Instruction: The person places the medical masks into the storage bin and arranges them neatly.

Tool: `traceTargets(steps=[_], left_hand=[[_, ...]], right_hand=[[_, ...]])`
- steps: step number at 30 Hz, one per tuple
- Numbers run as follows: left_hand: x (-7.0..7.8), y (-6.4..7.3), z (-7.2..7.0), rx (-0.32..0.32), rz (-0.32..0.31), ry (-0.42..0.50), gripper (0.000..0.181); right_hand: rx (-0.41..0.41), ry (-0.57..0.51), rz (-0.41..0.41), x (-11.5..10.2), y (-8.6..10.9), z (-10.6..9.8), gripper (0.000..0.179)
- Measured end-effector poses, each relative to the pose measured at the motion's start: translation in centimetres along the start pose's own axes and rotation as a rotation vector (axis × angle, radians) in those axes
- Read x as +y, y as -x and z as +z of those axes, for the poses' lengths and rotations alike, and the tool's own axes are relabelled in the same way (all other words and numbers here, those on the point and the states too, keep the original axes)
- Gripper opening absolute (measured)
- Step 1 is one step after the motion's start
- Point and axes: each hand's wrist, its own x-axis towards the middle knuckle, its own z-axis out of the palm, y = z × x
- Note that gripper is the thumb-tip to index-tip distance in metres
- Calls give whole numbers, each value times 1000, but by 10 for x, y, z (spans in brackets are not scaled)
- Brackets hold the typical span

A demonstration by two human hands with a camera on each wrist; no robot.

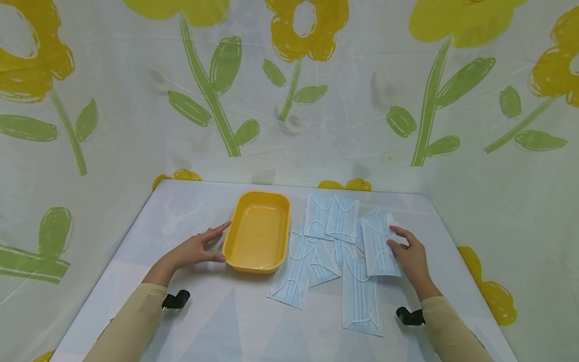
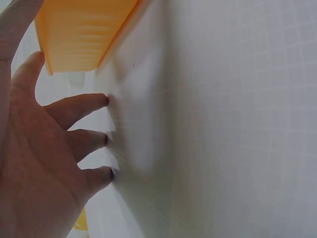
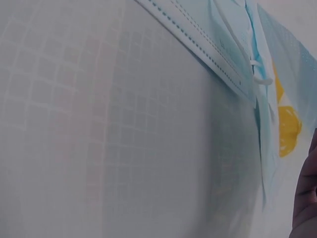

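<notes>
My left hand [image 1: 196, 249] is at the left side of a yellow plastic tray [image 1: 229, 264], index finger and thumb spread apart, their tips at its rim. In the left wrist view the fingers [image 2: 81, 106] are splayed below the tray wall [image 2: 81, 34]. At the right edge of a pale blue face mask [image 1: 379, 246], my right hand [image 1: 412, 254] pinches it between thumb and forefinger. This mask overlaps others in the pile. The right wrist view shows mask edges [image 3: 213, 54] standing off the table, with only part of the hand [image 3: 306, 198] visible.
Several more pleated face masks [image 1: 291, 271] with white ear loops lie overlapping on the white table [image 1: 217, 311], right of the tray. One mask [image 1: 361, 301] extends nearest the front. A flower-printed curtain [image 1: 344, 110] hangs behind the table and at its sides.
</notes>
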Motion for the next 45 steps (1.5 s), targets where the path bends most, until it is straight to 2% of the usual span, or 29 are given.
traceTargets(steps=[11, 25, 33, 38, 45], left_hand=[[1, -1, 0, 0, -3, -7, 106], [2, -2, 1, -3, -12, -9, 106], [2, -3, 1, -2, -8, -8, 106], [0, -3, 1, 3, -3, -11, 106], [-1, -4, 1, -2, -5, -9, 107]], right_hand=[[-19, -26, 28, 2, -2, 9, 45], [-28, -73, 18, -5, -3, 24, 45], [-34, -57, 31, -7, -5, 34, 44], [-29, -93, 13, -10, -5, 38, 44], [-64, -107, 25, -15, -4, 42, 44]])
